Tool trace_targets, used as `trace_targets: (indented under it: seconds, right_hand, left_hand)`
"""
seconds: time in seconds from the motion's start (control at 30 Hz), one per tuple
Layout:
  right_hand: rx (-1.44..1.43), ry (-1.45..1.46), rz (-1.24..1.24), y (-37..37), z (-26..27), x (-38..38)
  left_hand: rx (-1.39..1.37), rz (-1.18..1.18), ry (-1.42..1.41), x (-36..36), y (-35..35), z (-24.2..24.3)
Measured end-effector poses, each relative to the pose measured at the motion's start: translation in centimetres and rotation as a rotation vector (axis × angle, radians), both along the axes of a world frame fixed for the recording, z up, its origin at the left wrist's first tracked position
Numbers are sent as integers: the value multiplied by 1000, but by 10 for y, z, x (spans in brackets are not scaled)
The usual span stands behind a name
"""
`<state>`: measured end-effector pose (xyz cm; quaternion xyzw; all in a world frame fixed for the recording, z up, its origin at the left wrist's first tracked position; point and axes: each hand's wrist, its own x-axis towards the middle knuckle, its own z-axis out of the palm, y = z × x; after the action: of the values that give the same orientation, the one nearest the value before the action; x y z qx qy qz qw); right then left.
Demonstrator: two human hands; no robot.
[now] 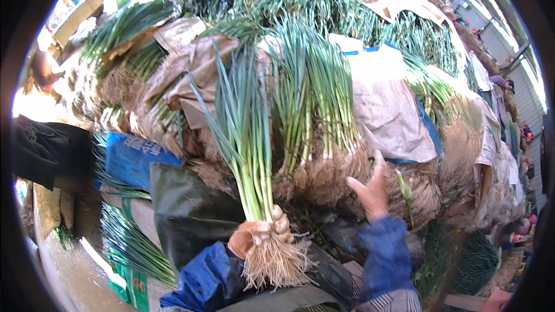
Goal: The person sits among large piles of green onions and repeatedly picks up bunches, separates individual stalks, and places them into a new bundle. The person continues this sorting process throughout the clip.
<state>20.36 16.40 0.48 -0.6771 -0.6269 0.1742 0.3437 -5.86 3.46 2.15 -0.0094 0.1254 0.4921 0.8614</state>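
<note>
My left hand (248, 238), below a blue sleeve, is closed around the white stalk bases of a bunch of green onions (251, 169). Their pale roots (277, 262) hang below it and the long green leaves reach up and away. To the right, my right hand (372, 188) is raised with thumb and index finger spread and holds nothing. It is just below the edge of a beige woven sack (383, 117). Beyond the held bunch, more rooted green onions (329, 117) lie with their roots towards me.
Large heaps of green onions (299, 0) rise ahead. At the left are a blue bag (138, 151), a dark green sheet (186, 216), more long green leaves (130, 234) and a person's dark sleeve (47, 151). A distant person (503, 82) is at the far right.
</note>
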Motion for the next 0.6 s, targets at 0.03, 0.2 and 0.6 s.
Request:
trace_targets:
  seconds: [0.03,0.2,0.6]
  right_hand:
    - [154,-333,-74,27,-38,-6]
    - [-151,932,-12,69,29,-2]
    - [-393,-191,658,-42,8,-19]
  left_hand:
    - [7,2,4,4,1,9]
    - [8,11,-28,-4,-7,8]
    - [-53,-38,-48,3,-2,-6]
